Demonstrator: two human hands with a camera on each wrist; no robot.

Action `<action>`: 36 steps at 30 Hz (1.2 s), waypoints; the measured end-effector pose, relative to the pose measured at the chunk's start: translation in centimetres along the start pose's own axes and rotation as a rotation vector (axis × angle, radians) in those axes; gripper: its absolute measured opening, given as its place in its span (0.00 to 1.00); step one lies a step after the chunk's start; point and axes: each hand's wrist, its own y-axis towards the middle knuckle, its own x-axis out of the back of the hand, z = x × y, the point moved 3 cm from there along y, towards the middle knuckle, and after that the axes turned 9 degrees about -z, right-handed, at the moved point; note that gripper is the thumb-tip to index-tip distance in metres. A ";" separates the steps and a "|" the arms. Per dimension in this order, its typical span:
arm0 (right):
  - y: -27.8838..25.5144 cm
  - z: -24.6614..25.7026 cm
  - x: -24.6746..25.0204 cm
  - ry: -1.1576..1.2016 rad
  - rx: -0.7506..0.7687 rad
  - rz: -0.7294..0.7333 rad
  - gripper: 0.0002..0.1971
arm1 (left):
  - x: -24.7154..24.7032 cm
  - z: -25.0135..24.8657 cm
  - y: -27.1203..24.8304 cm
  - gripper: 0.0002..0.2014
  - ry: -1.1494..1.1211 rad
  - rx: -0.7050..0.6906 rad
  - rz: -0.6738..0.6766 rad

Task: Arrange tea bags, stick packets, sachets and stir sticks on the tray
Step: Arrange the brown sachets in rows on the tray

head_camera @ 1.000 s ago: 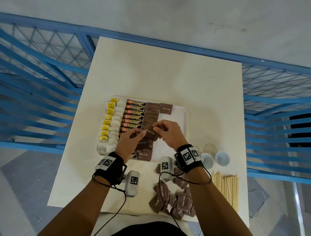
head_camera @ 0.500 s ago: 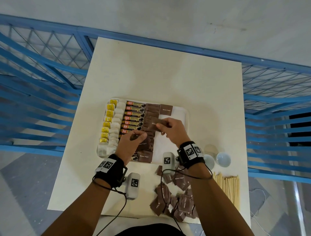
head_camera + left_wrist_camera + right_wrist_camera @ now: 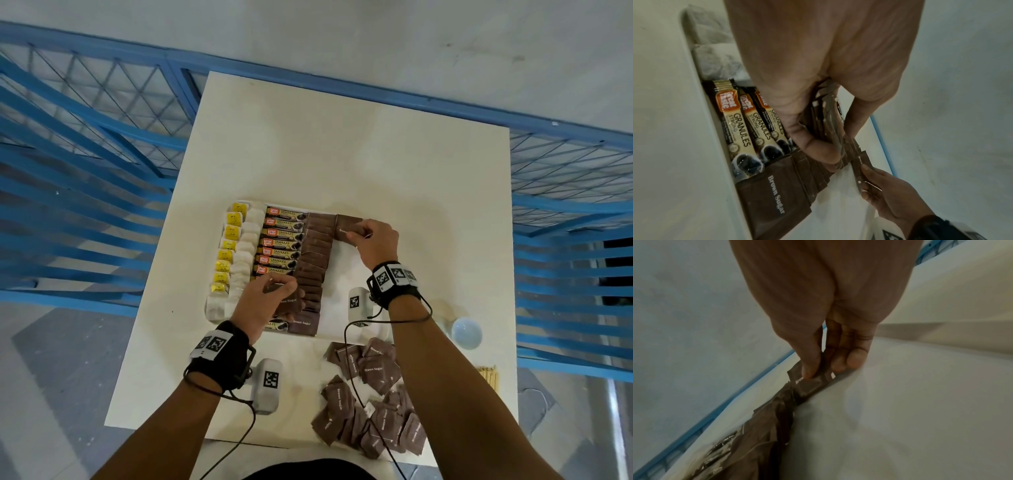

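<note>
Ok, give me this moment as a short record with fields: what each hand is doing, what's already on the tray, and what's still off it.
left hand: grips a stack of brown sugar sachets over the tray's near end
right hand: pinches one brown sugar sachet at the tray's far end
tray: holds, left to right, tea bags, coffee stick packets, a column of sachets
off tray: loose sachet pile and stir sticks on the table
other: small white bowl at the right
</note>
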 end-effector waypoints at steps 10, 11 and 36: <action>0.7 0.4 -0.3 -0.104 0.065 -0.033 0.12 | 0.0 0.3 0.3 0.08 -0.007 0.038 -0.001; 0.7 0.4 -0.3 -0.109 0.069 -0.028 0.12 | -0.1 0.2 0.3 0.08 -0.006 0.039 -0.001; -1.9 -1.3 -1.1 0.024 -0.079 -0.107 0.23 | -0.4 0.3 0.4 0.11 -0.025 0.065 0.036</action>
